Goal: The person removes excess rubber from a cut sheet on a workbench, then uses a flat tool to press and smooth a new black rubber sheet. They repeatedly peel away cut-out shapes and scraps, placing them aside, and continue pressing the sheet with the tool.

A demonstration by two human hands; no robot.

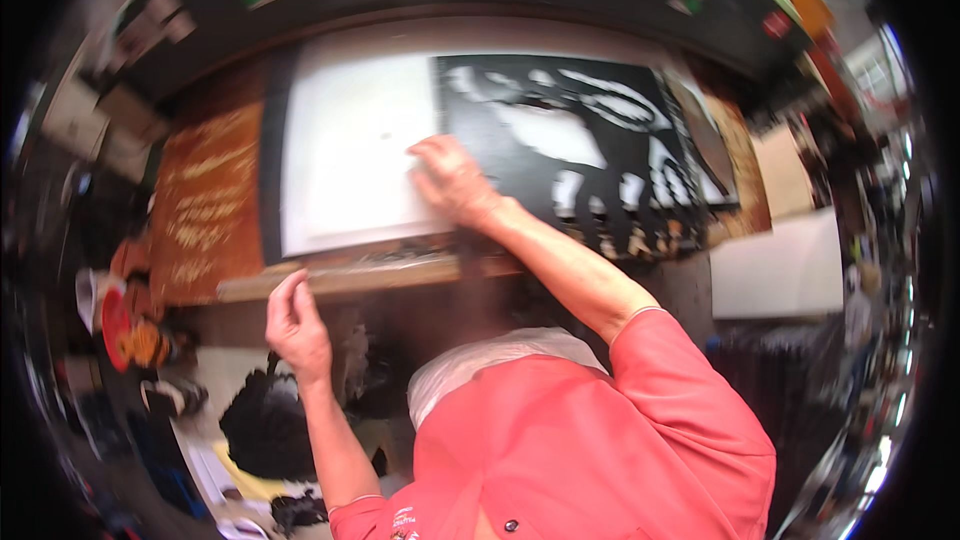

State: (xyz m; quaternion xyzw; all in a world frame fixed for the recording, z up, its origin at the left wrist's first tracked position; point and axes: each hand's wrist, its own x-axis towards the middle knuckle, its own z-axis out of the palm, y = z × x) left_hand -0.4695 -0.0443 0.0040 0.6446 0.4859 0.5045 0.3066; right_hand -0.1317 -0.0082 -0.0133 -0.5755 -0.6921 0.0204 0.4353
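The white sheet (345, 155) under the right hand (450, 180) looks like smooth matt paper. Right of it, the black print (570, 155) has a flat matt finish with white patches. The near table edge (350, 275) is worn, rough wood. The left brown board (205, 205) looks matt. The red shirt (590, 440) is soft cloth.

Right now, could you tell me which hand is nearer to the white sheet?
Right. The right hand rests on the white sheet at its right edge; the left hand is raised below it, off the table edge.

A brown printed board (205, 202) lies left of the wooden table edge (370, 275); below it, a black bag (265, 430) (on cluttered floor).
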